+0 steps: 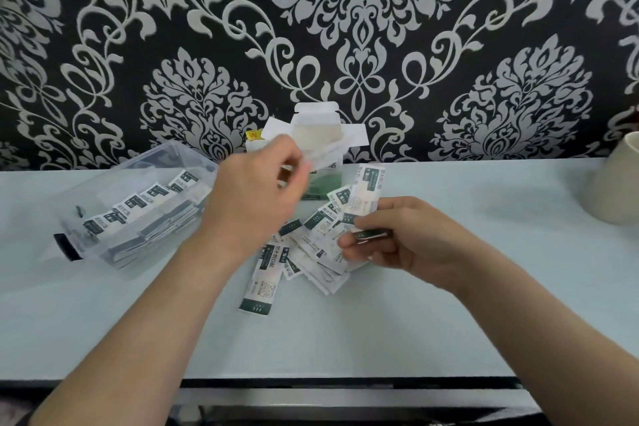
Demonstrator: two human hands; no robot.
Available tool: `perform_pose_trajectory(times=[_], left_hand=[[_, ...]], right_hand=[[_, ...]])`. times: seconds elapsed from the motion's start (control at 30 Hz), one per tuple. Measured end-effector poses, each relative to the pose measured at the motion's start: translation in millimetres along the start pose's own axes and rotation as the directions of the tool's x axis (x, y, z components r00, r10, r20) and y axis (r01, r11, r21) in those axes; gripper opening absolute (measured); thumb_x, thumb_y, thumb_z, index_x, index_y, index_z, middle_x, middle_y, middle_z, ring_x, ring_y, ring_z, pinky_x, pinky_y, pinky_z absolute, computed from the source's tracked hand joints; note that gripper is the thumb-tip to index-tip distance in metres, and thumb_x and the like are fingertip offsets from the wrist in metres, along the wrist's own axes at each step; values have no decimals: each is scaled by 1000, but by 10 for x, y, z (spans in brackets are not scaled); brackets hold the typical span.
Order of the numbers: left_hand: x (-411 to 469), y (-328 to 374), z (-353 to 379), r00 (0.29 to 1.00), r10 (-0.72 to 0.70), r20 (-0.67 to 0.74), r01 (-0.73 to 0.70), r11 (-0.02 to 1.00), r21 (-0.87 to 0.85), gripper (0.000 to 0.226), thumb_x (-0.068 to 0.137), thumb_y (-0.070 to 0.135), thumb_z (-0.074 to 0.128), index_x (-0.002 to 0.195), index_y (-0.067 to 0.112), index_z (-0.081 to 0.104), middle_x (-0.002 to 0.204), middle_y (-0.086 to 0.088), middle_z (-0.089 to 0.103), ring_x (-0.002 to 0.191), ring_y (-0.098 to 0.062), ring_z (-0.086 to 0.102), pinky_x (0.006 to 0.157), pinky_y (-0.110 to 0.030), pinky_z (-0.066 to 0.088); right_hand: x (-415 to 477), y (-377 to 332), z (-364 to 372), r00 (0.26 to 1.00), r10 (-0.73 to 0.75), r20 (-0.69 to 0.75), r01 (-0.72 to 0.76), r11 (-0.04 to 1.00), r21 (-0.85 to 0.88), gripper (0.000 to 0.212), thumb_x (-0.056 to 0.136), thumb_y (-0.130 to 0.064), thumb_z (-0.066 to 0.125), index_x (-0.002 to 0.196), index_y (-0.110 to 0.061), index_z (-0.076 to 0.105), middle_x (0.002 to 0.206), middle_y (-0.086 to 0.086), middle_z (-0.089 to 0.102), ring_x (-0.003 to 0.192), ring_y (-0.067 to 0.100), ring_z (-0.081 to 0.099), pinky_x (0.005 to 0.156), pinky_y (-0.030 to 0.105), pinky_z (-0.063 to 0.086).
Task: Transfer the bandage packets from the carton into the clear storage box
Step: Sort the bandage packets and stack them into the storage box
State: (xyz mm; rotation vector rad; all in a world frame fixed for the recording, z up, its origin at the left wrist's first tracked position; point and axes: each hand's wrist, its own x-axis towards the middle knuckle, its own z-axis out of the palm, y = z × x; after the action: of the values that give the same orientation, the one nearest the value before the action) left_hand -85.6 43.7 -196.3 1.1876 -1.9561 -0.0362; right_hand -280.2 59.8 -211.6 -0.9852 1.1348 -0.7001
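Observation:
A white carton (316, 130) stands open at the back of the table, flaps up. A clear storage box (138, 207) to its left holds several white-and-green bandage packets in rows. More bandage packets (311, 252) lie in a loose heap on the table in front of the carton. My left hand (256, 197) is raised above the heap and pinches a blurred packet (325, 152) in front of the carton. My right hand (390, 235) grips a fan of packets (363, 194) at the heap's right side.
The pale table (345, 328) ends at a dark front edge. A cream rounded vessel (619, 180) stands at the far right. A black-and-white patterned wall rises right behind the carton. One packet (261, 284) lies apart, nearer to me.

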Motion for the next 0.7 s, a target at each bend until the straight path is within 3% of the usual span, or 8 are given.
perform_pose_trajectory(times=[0.13,0.2,0.3,0.4,0.43,0.5,0.6,0.7], left_hand=[[-183,192,220,941,295,166,-330,911,249,6,74,10,62,72,10,57,56,-5,60,39,-30,53,38,-27,42],[-245,240,274,932,285,223,-342,897,280,17,62,7,69,69,11,53,52,-4,55,34,-31,47,37,-25,32],[-286,209,283,932,273,238,-331,908,257,18,64,6,70,70,12,54,56,-3,57,39,-32,50,37,-28,38],[-279,218,270,898,297,325,-370,909,190,6,75,13,67,74,15,61,70,1,65,60,-27,63,47,-34,50],[-276,222,257,899,268,346,-336,929,153,6,80,19,62,75,17,65,74,4,66,67,-23,65,53,-35,51],[-240,240,180,954,54,295,-49,998,-25,17,87,27,57,83,22,72,82,7,70,74,-11,65,66,-33,53],[-118,139,51,957,-272,97,288,925,-248,26,89,19,66,113,30,67,105,15,65,89,0,62,71,-17,53],[-41,13,-53,809,-394,436,581,644,-497,33,88,10,65,116,28,66,104,6,72,86,-8,66,61,-20,51]], right_hand=[[30,38,83,999,-32,43,27,992,124,24,95,1,44,84,-8,64,77,10,73,67,22,71,57,24,51],[42,57,79,999,-31,38,26,993,117,25,92,4,43,82,-4,64,75,12,69,66,22,68,66,29,55],[46,59,57,995,-14,104,-10,974,225,30,88,-1,40,108,4,63,93,19,62,82,27,60,85,39,55],[54,62,58,996,-72,54,55,964,260,23,96,-7,44,101,0,65,90,17,64,75,24,62,71,33,58],[59,70,59,995,-98,13,93,972,214,23,98,-8,45,97,0,66,86,15,66,70,21,64,65,30,58],[60,80,50,992,-125,11,123,985,123,24,101,-9,43,100,0,65,87,15,70,72,21,68,62,28,58],[22,54,11,972,-90,217,71,993,95,27,103,-11,39,116,-1,60,101,19,72,88,28,71,68,30,59],[-28,27,16,908,-29,419,3,998,62,31,102,-10,37,126,2,54,106,23,68,94,32,68,66,28,58]])
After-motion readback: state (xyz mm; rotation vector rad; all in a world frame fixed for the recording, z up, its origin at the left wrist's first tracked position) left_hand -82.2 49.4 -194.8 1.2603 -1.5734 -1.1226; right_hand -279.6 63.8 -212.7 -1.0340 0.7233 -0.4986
